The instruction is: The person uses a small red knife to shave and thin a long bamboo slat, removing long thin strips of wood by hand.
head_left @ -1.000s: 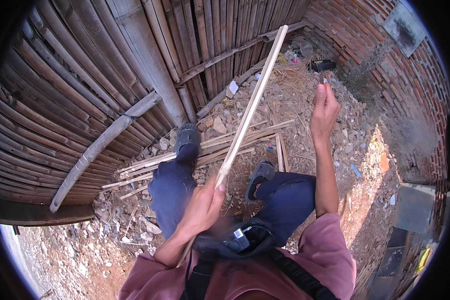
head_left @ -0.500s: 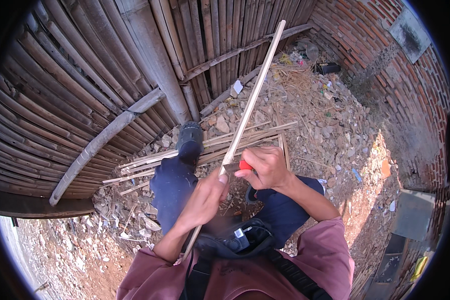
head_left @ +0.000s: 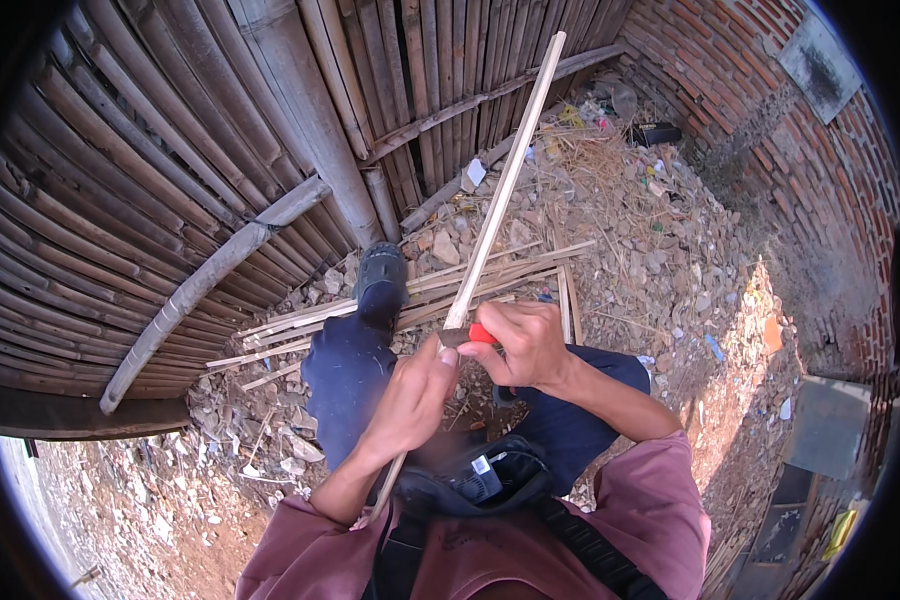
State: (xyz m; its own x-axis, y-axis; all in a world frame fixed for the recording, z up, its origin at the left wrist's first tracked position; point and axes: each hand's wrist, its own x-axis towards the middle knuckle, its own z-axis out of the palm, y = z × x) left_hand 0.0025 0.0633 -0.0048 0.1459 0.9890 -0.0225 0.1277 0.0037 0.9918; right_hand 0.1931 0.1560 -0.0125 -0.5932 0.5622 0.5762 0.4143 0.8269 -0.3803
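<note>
A long pale strip of split bamboo [head_left: 505,190] slants from my lap up toward the far fence. My left hand [head_left: 417,398] is closed around its lower part, and the tail end runs down under my left forearm. In my right hand [head_left: 525,340] is a knife [head_left: 457,337] with a red handle, held in a closed grip. Its short dark blade lies across the strip, just beyond my left thumb, and touches the wood. The fingers of my right hand hide most of the handle.
More bamboo strips [head_left: 430,290] lie on the rubble beyond my knees, beside my left boot [head_left: 381,272]. A bamboo fence [head_left: 170,200] rises at the left, a brick wall [head_left: 820,170] at the right. An open black bag [head_left: 485,480] sits at my waist.
The knife blade and my right hand have shifted slightly left and nearer along the strip. The strip's far end has moved a little left and up. My left hand stays nearly in place.
</note>
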